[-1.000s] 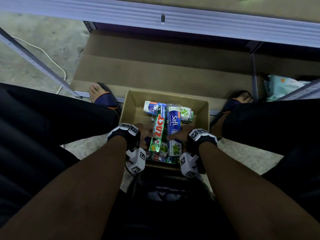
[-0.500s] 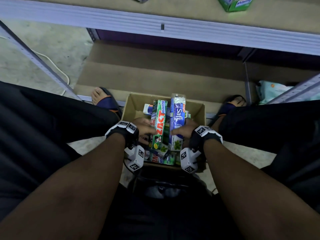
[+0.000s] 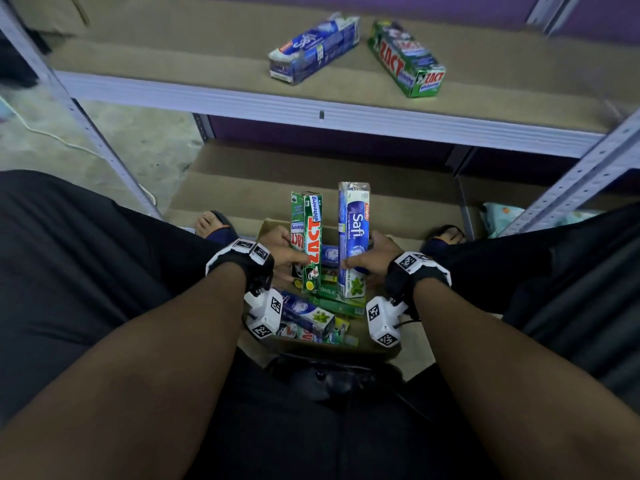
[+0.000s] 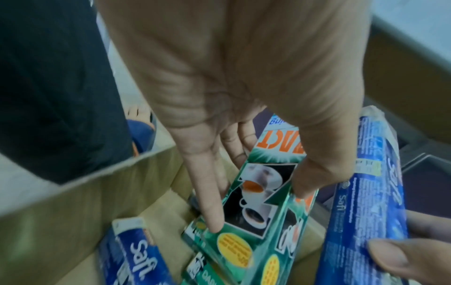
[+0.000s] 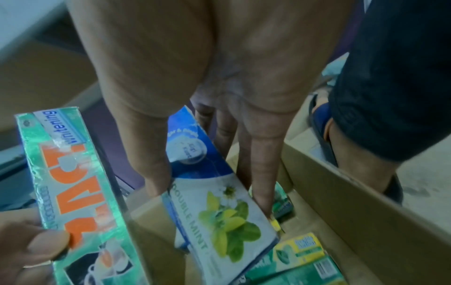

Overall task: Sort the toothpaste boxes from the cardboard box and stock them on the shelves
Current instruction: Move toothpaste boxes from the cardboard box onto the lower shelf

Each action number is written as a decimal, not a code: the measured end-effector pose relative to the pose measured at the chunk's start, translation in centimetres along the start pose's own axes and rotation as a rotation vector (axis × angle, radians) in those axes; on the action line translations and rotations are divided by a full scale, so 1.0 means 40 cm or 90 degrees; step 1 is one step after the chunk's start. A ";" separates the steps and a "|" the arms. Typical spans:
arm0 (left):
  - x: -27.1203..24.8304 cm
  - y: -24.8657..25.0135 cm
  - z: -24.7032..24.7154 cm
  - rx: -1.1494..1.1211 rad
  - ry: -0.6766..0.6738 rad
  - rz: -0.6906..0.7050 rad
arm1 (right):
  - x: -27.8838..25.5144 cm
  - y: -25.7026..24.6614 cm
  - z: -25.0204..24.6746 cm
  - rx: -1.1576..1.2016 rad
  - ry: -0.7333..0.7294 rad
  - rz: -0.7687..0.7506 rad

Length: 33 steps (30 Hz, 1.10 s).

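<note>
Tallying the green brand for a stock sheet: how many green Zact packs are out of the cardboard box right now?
2: one Zact pack lying on the shelf, one Zact pack held upright in the left hand. More may sit hidden in the box.

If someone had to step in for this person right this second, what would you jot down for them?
Left hand grips a green Zact pack; right hand grips a blue Safi pack. Both packs are held upright above the cardboard box on the floor.
Done: one blue Safi pack on the shelf, one green Zact pack on the shelf beside it, apart.
Left: set the two held packs with their matching brands on the shelf board, then sort the toothpaste boxes left in the box.
</note>
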<state>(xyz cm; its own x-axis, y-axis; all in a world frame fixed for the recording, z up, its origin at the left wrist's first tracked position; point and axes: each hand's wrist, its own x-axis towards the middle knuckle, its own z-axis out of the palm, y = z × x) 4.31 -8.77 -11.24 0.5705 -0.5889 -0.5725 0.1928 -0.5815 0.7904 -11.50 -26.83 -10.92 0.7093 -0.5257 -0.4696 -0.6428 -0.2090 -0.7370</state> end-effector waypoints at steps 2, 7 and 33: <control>-0.023 0.024 -0.013 0.015 0.015 0.031 | -0.026 -0.027 -0.017 0.004 0.021 -0.018; -0.072 0.111 -0.058 0.077 0.045 0.115 | -0.098 -0.121 -0.078 -0.020 0.044 -0.092; -0.123 0.766 -0.357 0.472 0.384 0.340 | -0.042 -0.672 -0.397 -0.166 0.159 -0.122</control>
<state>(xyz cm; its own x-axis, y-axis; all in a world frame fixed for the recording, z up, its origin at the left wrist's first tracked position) 18.81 -15.66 18.90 0.7731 -0.6122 0.1658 -0.6095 -0.6449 0.4611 -0.01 -33.41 17.39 0.7519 -0.6344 -0.1792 -0.5802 -0.5077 -0.6369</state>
